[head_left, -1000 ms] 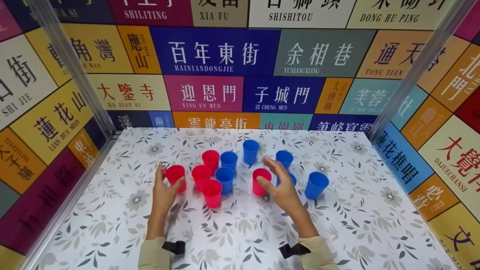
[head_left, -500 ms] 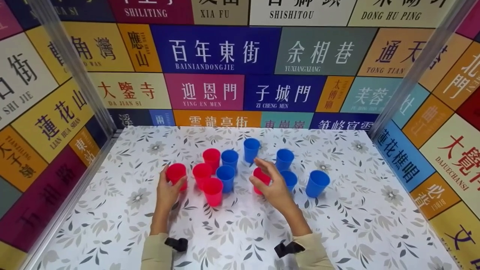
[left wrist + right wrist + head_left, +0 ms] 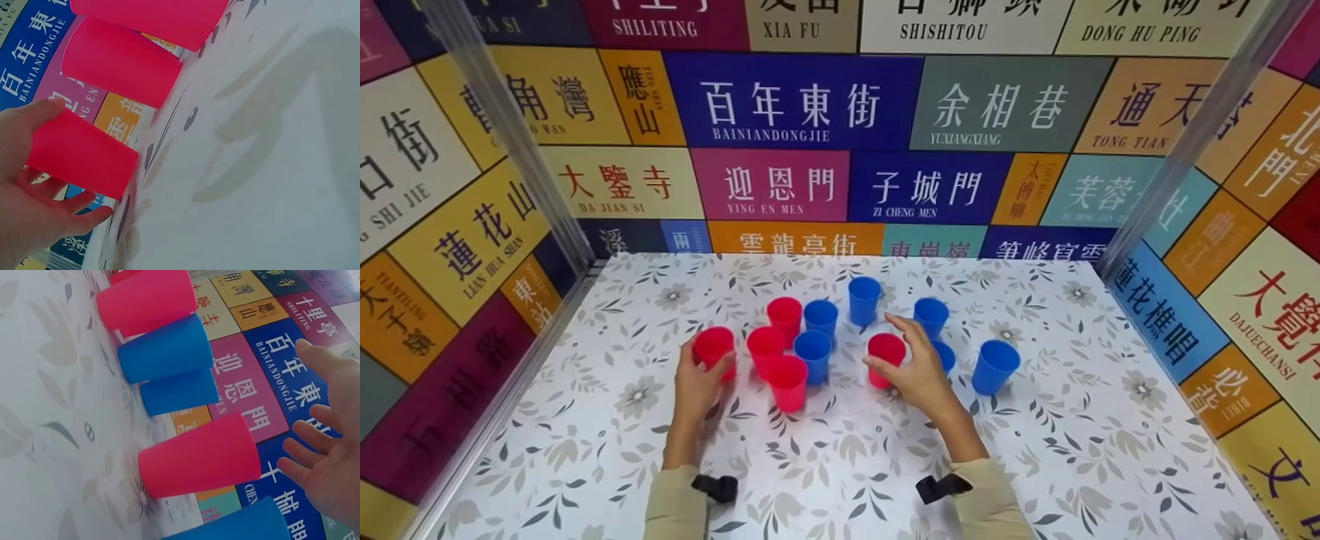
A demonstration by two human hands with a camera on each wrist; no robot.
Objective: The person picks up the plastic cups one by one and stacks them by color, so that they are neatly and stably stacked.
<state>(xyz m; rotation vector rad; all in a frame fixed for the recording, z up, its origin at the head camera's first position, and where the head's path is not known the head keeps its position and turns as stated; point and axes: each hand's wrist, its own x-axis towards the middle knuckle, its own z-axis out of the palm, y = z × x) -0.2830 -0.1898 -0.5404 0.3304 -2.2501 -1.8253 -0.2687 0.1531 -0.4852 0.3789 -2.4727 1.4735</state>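
At the left of the cup group, my left hand holds an upright red cup, thumb on the near side and fingers around the far left side. The left wrist view shows the thumb at this cup's rim and the other fingers along its lower side. My right hand hovers with spread fingers beside another red cup. In the right wrist view that red cup stands apart from the loosely bent fingers. Part of a blue cup is hidden behind the right hand.
Between the hands stand three red cups, the nearest red cup in front, beside two blue cups, one blue cup nearer. Farther back is a blue cup; more blue cups, including the rightmost blue cup, stand right. A flowered tablecloth lies underneath.
My left hand's fingers have closed in around the leftmost red cup. The right hand moved left over its red cup, then drew back slightly to the right. The cups stayed in place.
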